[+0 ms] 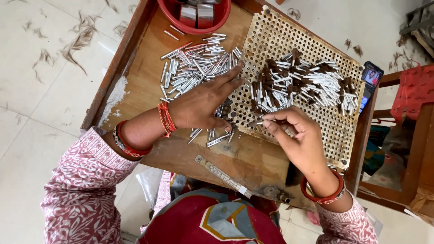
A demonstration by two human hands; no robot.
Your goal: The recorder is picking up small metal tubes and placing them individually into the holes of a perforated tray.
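Metal, thin and shiny: my right hand (pixel 300 138) pinches one short silver tube (pixel 261 118) at lower centre, over the cream perforated plastic board (pixel 337 135). My left hand (pixel 201 105) lies flat, fingers spread, on the loose silver tubes (pixel 194 67) on the wooden desk (pixel 140 81). I judge them light, stiff and slippery; best pinched mid-length. At the top, a red round bowl (pixel 174 18) holds metal pieces.

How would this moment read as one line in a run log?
left hand: flat on loose metal tubes | right hand: pinching one tube over perforated board | red bowl: behind
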